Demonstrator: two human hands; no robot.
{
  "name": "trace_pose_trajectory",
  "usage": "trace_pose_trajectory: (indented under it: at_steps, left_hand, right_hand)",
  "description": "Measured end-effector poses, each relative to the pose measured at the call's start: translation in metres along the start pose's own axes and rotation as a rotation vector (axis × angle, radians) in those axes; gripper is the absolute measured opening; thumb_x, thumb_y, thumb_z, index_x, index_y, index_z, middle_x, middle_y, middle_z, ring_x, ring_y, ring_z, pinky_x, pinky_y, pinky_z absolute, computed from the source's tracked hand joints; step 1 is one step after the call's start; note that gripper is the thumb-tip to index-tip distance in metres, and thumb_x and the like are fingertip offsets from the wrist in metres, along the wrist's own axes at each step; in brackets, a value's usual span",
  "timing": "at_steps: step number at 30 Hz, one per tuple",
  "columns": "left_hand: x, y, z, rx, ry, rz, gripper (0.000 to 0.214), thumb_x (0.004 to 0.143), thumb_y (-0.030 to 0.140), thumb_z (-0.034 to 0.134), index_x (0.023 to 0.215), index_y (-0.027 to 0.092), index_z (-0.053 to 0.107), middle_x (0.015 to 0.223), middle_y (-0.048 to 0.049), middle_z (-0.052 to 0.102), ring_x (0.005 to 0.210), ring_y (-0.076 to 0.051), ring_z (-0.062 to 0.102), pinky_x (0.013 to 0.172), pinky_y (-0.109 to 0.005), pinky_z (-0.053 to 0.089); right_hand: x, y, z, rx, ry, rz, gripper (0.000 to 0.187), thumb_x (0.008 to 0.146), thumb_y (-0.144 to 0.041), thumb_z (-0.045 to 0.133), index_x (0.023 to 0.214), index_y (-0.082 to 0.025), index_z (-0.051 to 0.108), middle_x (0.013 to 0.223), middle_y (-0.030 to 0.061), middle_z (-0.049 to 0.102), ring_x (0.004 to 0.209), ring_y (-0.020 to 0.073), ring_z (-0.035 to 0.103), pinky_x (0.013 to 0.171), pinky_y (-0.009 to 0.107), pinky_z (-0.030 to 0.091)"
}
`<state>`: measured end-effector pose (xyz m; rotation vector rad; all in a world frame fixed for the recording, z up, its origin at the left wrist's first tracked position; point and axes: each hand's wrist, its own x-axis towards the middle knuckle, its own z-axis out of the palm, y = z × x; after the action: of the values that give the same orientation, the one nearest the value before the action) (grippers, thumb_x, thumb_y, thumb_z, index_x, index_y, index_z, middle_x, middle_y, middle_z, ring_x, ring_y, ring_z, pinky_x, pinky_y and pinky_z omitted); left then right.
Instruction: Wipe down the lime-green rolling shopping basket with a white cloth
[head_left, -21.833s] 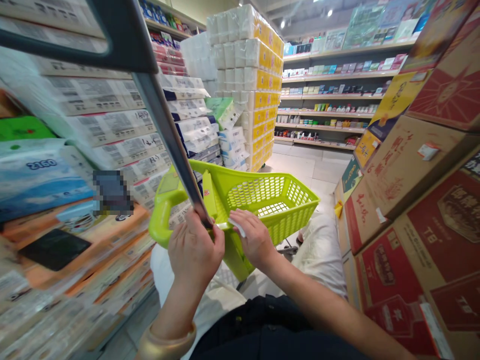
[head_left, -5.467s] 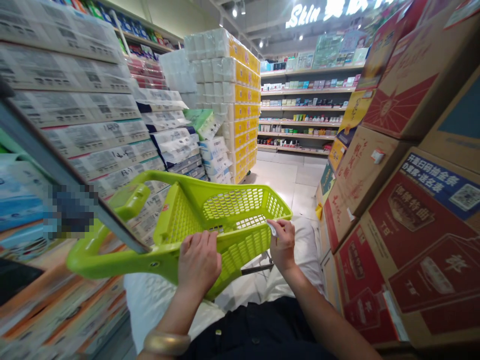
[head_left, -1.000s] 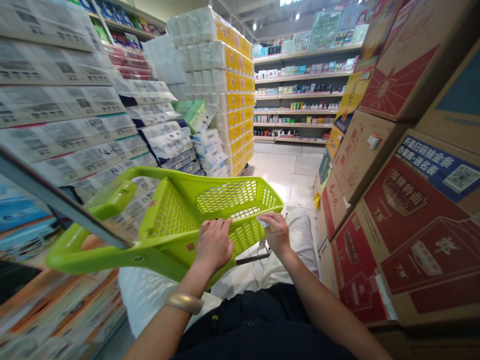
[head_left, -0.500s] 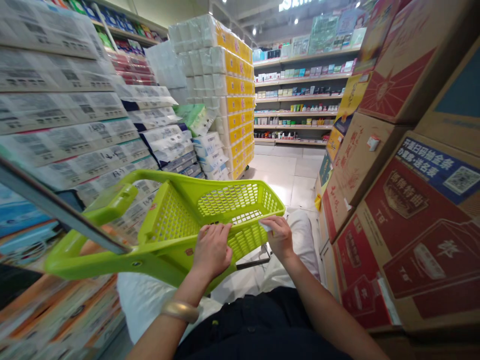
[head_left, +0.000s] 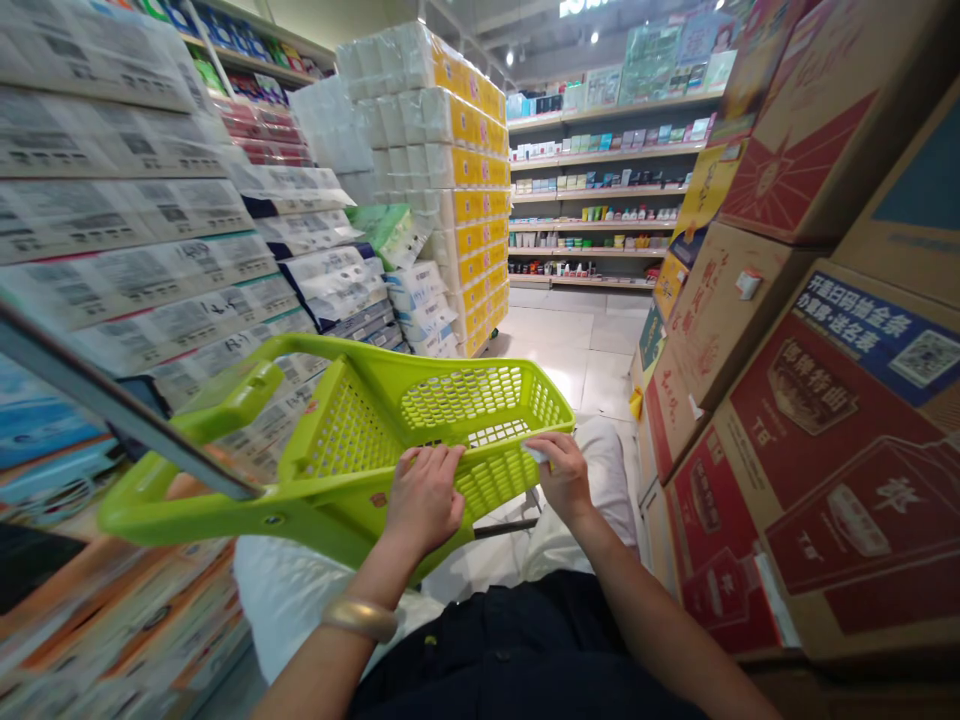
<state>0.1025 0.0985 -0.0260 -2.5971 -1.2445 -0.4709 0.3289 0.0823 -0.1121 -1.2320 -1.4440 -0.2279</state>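
A lime-green plastic shopping basket cart (head_left: pixel 330 505) with perforated walls stands crosswise in front of me, its handle end to the left. My left hand (head_left: pixel 425 497), below a gold bangle (head_left: pixel 360 618), is closed over the near rim of the basket. Farther right along that rim is my right hand (head_left: pixel 562 475), its fingers closed on a small white wipe or tissue (head_left: pixel 535 453) at the rim. Most of the wipe is hidden in the fingers. Through the holes of the basket floor, pale ground shows.
Stacked white paper packs (head_left: pixel 112 215) line the left side, with a tall yellow-and-white stack of tissue packs (head_left: pixel 476 210) beyond. Red and brown cartons (head_left: pixel 832 450) rise close on the right. Stocked shelves (head_left: pixel 600 190) stand at the back, past the tiled floor (head_left: pixel 570 340).
The cart has shifted very slightly to the right. My right hand has moved a little to the right along the rim with the white wipe; my left hand keeps its place.
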Motion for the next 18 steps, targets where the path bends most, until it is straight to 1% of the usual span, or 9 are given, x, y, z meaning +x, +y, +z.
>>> trace_pose_trajectory:
  at_steps: [3, 4, 6, 8, 11, 13, 15, 18]
  left_hand:
    - [0.0, 0.0, 0.001, -0.004, 0.009, -0.005, 0.052, 0.072, 0.013, 0.054, 0.124, 0.017, 0.057, 0.106, -0.0086, 0.067, 0.101, -0.027, 0.058, 0.101, -0.045, 0.033]
    - [0.0, 0.0, 0.001, -0.005, 0.013, -0.004, 0.052, 0.072, 0.013, 0.054, 0.124, 0.017, 0.057, 0.106, -0.0085, 0.067, 0.101, -0.027, 0.058, 0.101, -0.045, 0.033]
    - [0.001, 0.001, 0.001, -0.006, 0.018, -0.004, 0.052, 0.072, 0.013, 0.054, 0.123, 0.018, 0.057, 0.106, -0.0085, 0.067, 0.101, -0.027, 0.058, 0.101, -0.044, 0.033]
    - [0.001, 0.001, 0.001, -0.005, 0.019, -0.005, 0.051, 0.072, 0.013, 0.054, 0.123, 0.018, 0.058, 0.106, -0.0084, 0.067, 0.1, -0.027, 0.058, 0.101, -0.045, 0.033]
    - [0.0, 0.001, 0.001, -0.004, 0.017, -0.009, 0.05, 0.072, 0.013, 0.054, 0.122, 0.018, 0.058, 0.105, -0.0081, 0.067, 0.101, -0.027, 0.058, 0.101, -0.045, 0.034]
    - [-0.001, 0.001, 0.001, -0.007, 0.017, -0.008, 0.05, 0.072, 0.013, 0.054, 0.122, 0.018, 0.058, 0.106, -0.0082, 0.067, 0.101, -0.027, 0.058, 0.101, -0.045, 0.034]
    - [-0.001, 0.001, 0.001, -0.011, 0.018, -0.006, 0.05, 0.072, 0.012, 0.053, 0.122, 0.017, 0.058, 0.107, -0.0083, 0.067, 0.101, -0.027, 0.059, 0.101, -0.045, 0.034]
    - [-0.001, 0.002, 0.001, -0.015, 0.017, -0.007, 0.051, 0.072, 0.012, 0.053, 0.122, 0.017, 0.058, 0.107, -0.0083, 0.067, 0.101, -0.027, 0.059, 0.101, -0.045, 0.034]
  right_hand:
    - [0.0, 0.017, -0.011, -0.047, 0.081, 0.074, 0.046, 0.068, 0.005, 0.045, 0.09, -0.024, 0.073, 0.091, 0.0035, 0.069, 0.089, 0.0213, 0.061, 0.082, 0.035, 0.052]
    - [0.0, 0.018, -0.012, -0.058, 0.097, 0.091, 0.046, 0.068, 0.005, 0.045, 0.09, -0.024, 0.073, 0.091, 0.0036, 0.069, 0.089, 0.0216, 0.061, 0.082, 0.035, 0.052]
    - [-0.001, 0.012, -0.009, -0.067, 0.11, 0.109, 0.044, 0.068, 0.004, 0.046, 0.089, -0.024, 0.073, 0.09, 0.0037, 0.068, 0.088, 0.0217, 0.06, 0.081, 0.035, 0.052]
    - [-0.003, -0.003, 0.0, -0.044, 0.078, 0.088, 0.044, 0.069, 0.004, 0.046, 0.09, -0.024, 0.073, 0.09, 0.0038, 0.068, 0.088, 0.0215, 0.06, 0.081, 0.035, 0.052]
    - [-0.005, -0.027, 0.015, 0.026, -0.034, -0.007, 0.047, 0.068, 0.005, 0.046, 0.093, -0.024, 0.074, 0.092, 0.0039, 0.069, 0.09, 0.021, 0.06, 0.084, 0.034, 0.052]
    - [-0.006, -0.033, 0.018, 0.062, -0.088, -0.05, 0.05, 0.068, 0.005, 0.046, 0.096, -0.024, 0.074, 0.094, 0.0036, 0.069, 0.091, 0.0208, 0.06, 0.086, 0.034, 0.052]
    - [-0.005, -0.03, 0.015, 0.079, -0.087, -0.051, 0.05, 0.068, 0.005, 0.045, 0.097, -0.025, 0.074, 0.094, 0.0036, 0.069, 0.092, 0.0206, 0.06, 0.086, 0.035, 0.052]
    - [-0.004, -0.015, 0.004, 0.04, -0.006, 0.016, 0.047, 0.07, 0.005, 0.046, 0.094, -0.025, 0.074, 0.092, 0.0041, 0.068, 0.091, 0.0212, 0.06, 0.084, 0.035, 0.053]
